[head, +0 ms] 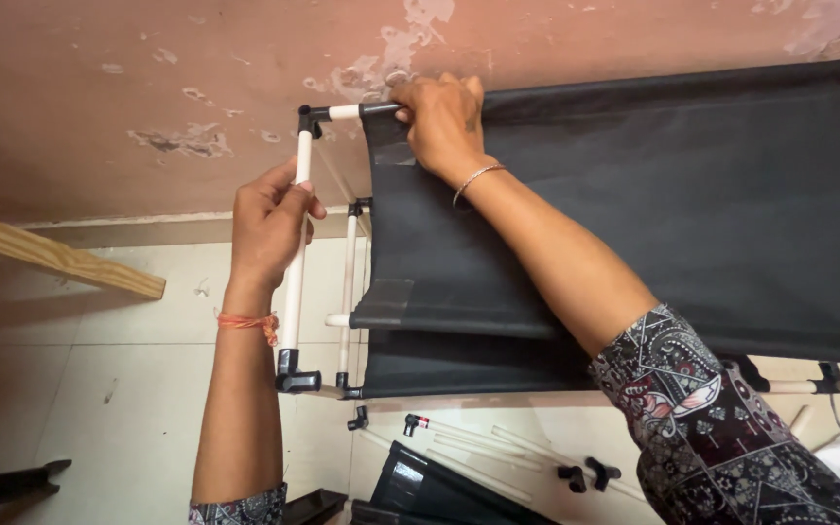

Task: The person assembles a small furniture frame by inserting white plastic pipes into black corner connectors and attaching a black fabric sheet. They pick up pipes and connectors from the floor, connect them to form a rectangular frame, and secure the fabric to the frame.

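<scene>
1. You are gripping the upright white pole (295, 255) of a shelf frame with your left hand (266, 226), fingers wrapped round it about halfway up, thumb pressing from the near side.
2. You are clenching your right hand (441, 122) over the top rail (352, 111) where the black fabric shelf (673, 194) is sleeved onto it, knuckles turned toward the wall; a thin metal bangle (476, 179) is sitting on that wrist.
3. The pole you are holding is running from a black corner connector (310, 116) at the top down to another black connector (291, 374) at the bottom, and the frame is standing just in front of a pinkish wall (148, 87) with flaking paint.
4. The fabric shelf is stretching away to the right along the wall, and a second black fabric layer (459, 365) is hanging below it, its near edge sagging.
5. An orange thread (250, 323) is circling your left wrist, and patterned sleeves are covering both upper forearms.
6. Loose white poles (469, 437) and small black connectors (587, 475) are lying on the pale tiled floor (128, 408) beneath the frame, beside a folded black fabric piece (439, 491).
7. A wooden plank (51, 255) is jutting in from the left edge, well apart from your hands.
</scene>
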